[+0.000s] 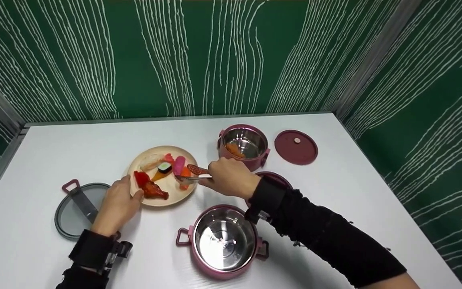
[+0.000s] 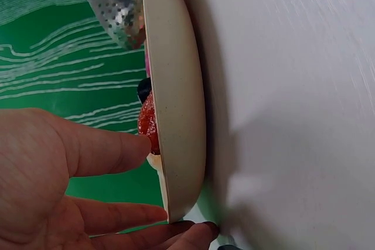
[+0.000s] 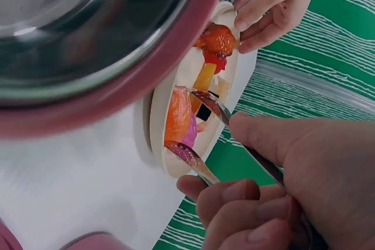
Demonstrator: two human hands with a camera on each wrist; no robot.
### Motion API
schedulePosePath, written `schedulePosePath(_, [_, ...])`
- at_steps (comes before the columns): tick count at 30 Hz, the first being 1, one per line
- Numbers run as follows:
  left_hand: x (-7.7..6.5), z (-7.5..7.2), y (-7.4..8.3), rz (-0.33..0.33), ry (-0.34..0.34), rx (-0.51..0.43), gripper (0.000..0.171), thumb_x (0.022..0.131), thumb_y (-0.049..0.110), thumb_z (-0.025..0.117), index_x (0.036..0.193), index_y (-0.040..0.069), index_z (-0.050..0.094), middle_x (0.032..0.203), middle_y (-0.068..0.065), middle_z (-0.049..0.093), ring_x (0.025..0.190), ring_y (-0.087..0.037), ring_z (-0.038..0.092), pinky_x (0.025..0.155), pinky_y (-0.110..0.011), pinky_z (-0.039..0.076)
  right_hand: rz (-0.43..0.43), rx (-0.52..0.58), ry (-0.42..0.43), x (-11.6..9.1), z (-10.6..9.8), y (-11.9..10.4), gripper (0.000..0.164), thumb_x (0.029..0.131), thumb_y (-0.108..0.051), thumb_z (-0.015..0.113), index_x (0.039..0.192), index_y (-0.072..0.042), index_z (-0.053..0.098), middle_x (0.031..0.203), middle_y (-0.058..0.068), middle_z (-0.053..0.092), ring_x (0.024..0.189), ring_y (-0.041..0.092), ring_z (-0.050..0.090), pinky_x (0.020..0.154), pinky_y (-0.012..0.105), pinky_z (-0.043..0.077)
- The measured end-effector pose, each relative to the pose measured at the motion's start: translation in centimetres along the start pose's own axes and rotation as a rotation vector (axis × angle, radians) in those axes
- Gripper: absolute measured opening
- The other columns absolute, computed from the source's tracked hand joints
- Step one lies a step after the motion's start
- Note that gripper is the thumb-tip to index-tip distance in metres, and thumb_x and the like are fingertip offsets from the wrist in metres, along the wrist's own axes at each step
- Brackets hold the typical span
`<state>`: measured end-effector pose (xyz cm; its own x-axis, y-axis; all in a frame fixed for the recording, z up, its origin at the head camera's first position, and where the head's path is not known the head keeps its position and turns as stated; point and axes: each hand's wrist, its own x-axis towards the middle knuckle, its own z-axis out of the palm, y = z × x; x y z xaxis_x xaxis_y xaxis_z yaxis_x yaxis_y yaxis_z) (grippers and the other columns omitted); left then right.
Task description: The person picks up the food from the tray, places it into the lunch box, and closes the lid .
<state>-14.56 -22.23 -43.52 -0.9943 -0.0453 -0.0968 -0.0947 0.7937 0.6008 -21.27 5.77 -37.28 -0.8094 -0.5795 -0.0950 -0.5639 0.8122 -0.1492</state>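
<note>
My left hand [image 1: 119, 203] grips the left rim of a cream plate [image 1: 179, 197], thumb above and fingers at the rim's outer side. A glazed drumstick [image 1: 155, 190], a red piece, a dark-rimmed sushi roll [image 1: 164, 167], a pink piece [image 1: 179, 164] and an orange salmon-like piece [image 3: 177, 118] lie on the plate. In my right hand [image 1: 231, 176] are metal tongs [image 3: 212, 109] with perforated, spoon-shaped ends. Those ends stand on either side of the orange piece at the plate's right side; whether they squeeze it I cannot tell.
A pink pot [image 1: 219, 273] with a steel inside stands in front. Behind, a smaller pink pot [image 1: 264, 158] holds a golden-brown piece [image 1: 235, 150]. A maroon lid [image 1: 296, 147] lies at back right, another round maroon thing [image 1: 275, 176] under my right forearm, a grey-rimmed lid [image 1: 70, 216] at left.
</note>
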Motion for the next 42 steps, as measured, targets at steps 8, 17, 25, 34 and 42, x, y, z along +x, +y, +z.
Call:
schedulePosePath(8, [0.1,0.0,-0.1,0.008,0.013,-0.01,0.069,0.102,0.017,0.058,0.151,-0.022,0.028,0.136,-0.047,0.046,0.127,-0.062,0.047,0.107,-0.069,0.042,-0.043,0.034,-0.034,-0.4,-0.5,-0.5,0.043,0.1,-0.046,0.067,0.082,-0.007,0.07,0.062,-0.002,0.048,0.056,0.016,0.048,0.051,0.032,0.041])
schedulePosePath(17, [0.0,0.1,0.0,0.031,0.031,-0.026,0.068,0.101,0.016,0.06,0.149,-0.021,0.031,0.134,-0.046,0.049,0.126,-0.061,0.049,0.106,-0.068,0.043,-0.133,-0.033,0.054,-0.5,-1.4,0.5,0.037,0.096,-0.044,0.073,0.093,-0.008,0.075,0.07,0.003,0.064,0.062,0.02,0.06,0.055,0.041,0.055])
schedulePosePath(25, [0.0,0.0,0.0,0.021,0.024,-0.044,0.069,0.101,0.017,0.061,0.15,-0.02,0.031,0.136,-0.045,0.049,0.126,-0.06,0.049,0.106,-0.068,0.043,-0.17,-0.122,0.063,-0.7,-1.9,1.8,0.035,0.09,-0.045,0.079,0.105,-0.014,0.079,0.084,0.004,0.074,0.073,0.027,0.069,0.061,0.05,0.06])
schedulePosePath(34, [0.0,0.0,0.0,-0.011,-0.007,-0.04,0.075,0.102,0.021,0.061,0.153,-0.019,0.024,0.143,-0.046,0.041,0.132,-0.061,0.043,0.109,-0.068,0.04,-0.189,-0.18,0.073,-0.2,-0.8,0.9,0.036,0.091,-0.047,0.078,0.108,-0.015,0.08,0.086,0.004,0.077,0.07,0.025,0.07,0.059,0.045,0.06])
schedulePosePath(42, [0.0,0.0,-0.1,0.014,0.028,-0.025,0.073,0.101,0.02,0.061,0.151,-0.021,0.028,0.141,-0.045,0.045,0.131,-0.06,0.045,0.11,-0.066,0.041,-0.193,-0.181,0.124,0.3,0.1,0.8,0.036,0.093,-0.047,0.075,0.099,-0.012,0.077,0.075,0.006,0.072,0.064,0.027,0.067,0.056,0.046,0.058])
